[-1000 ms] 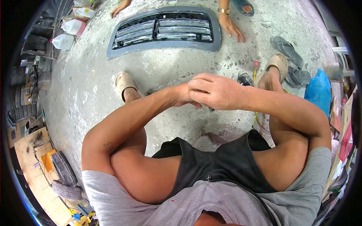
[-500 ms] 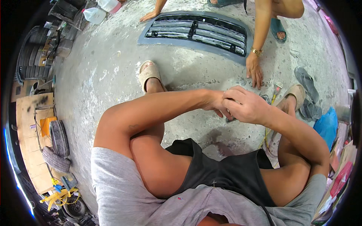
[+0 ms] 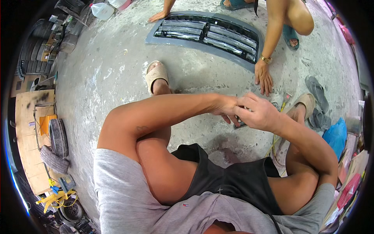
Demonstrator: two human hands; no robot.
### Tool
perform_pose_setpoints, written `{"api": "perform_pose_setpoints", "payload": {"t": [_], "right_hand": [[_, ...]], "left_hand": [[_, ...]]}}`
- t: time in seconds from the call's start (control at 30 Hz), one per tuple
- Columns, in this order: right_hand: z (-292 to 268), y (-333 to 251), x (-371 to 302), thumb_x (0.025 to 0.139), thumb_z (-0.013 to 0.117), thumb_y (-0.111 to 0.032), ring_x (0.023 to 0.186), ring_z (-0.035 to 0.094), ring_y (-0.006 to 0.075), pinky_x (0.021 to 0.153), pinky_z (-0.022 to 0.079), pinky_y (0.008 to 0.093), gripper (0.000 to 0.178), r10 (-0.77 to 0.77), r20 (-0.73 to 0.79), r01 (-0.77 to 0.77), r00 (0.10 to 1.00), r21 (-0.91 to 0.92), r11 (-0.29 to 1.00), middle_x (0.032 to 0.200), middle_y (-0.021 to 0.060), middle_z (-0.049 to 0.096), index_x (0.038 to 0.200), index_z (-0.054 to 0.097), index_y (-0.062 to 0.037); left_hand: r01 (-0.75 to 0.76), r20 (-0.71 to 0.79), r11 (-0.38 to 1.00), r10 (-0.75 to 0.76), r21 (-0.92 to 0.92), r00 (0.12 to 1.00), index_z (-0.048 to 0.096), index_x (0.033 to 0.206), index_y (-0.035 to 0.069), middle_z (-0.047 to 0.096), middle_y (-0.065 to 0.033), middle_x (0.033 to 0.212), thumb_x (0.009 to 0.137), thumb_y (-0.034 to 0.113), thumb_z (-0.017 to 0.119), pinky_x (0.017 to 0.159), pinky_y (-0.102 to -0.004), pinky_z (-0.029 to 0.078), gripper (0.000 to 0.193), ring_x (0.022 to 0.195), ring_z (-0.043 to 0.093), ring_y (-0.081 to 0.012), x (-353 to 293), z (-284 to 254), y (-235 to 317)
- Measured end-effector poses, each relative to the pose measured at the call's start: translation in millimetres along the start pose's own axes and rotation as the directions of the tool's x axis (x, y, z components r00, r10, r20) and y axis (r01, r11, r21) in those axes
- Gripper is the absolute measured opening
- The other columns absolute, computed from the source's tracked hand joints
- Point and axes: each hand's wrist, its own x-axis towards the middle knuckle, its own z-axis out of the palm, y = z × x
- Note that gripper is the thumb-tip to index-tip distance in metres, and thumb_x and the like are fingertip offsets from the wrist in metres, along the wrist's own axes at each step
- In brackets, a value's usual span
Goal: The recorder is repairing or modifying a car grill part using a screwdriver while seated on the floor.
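In front of my knees, my left hand and my right hand meet, fingers bent and touching. The right hand's fingers pinch inward over the left fingertips. A small dark piece shows beneath them; most of it is hidden, and I cannot make out what it is. Beyond my hands a black slatted car grille in a grey surround lies on the concrete floor. Another person crouches past it: one hand rests by the grille's left end, the other hand, with a gold watch, is on the floor at its right corner.
A yellow cord-like thing with a red end lies near my right foot. Dark flip-flops and a blue plastic bag are at the right. Tyres, a wooden board and yellow straps line the left; jugs stand far left.
The whole view has shifted slightly, so the grille appears a little lower and further right. My hands stay together in nearly the same pose.
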Motion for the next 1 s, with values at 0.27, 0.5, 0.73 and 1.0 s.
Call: {"api": "perform_pose_setpoints", "payload": {"t": [0.27,0.5,0.73,1.0], "right_hand": [[3,2,6,0.073,0.069,-0.012,0.089,0.061,0.0240,0.068,0.057,0.0343,0.026,-0.049,-0.183,0.035,0.982,-0.080,0.996,0.093,0.0033,0.057,0.099,0.064,-0.0099],[0,1,-3,0.074,0.068,-0.012,0.095,0.061,0.0262,0.069,0.057,0.0344,0.025,0.027,0.064,-0.027,0.998,-0.012,1.000,0.102,0.0059,0.057,0.098,0.063,-0.0101],[0,6,-2,0.076,0.065,-0.015,0.092,0.060,0.0257,0.068,0.056,0.0337,0.026,-0.057,-0.062,0.057,0.996,-0.010,0.998,0.096,0.0052,0.054,0.101,0.062,-0.0117],[1,8,-6,0.079,0.065,-0.016,0.088,0.060,0.0235,0.061,0.056,0.0306,0.031,-0.047,-0.014,0.046,0.999,-0.032,0.998,0.091,0.0041,0.051,0.110,0.063,-0.0156]], "left_hand": [[-0.026,-0.030,0.997,0.024,-0.068,0.999,0.060,0.129,0.014,0.066,-0.0060,0.127,0.088,0.031,0.072,0.093,-0.0424,0.051,0.046,0.117,0.063,-0.0216,2,-1,4],[0.020,-0.016,0.998,-0.021,-0.054,1.000,0.060,0.128,0.014,0.066,-0.0061,0.126,0.088,0.033,0.073,0.092,-0.0420,0.051,0.046,0.116,0.063,-0.0209,-1,-3,6],[-0.014,0.001,0.999,0.014,-0.032,1.000,0.062,0.125,0.014,0.067,-0.0057,0.124,0.094,0.035,0.068,0.090,-0.0408,0.052,0.039,0.113,0.065,-0.0200,3,-1,5],[0.020,0.057,0.998,-0.017,-0.065,0.998,0.052,0.135,0.018,0.059,-0.0049,0.136,0.094,0.037,0.067,0.091,-0.0411,0.050,0.048,0.118,0.064,-0.0217,0,-13,3]]}}
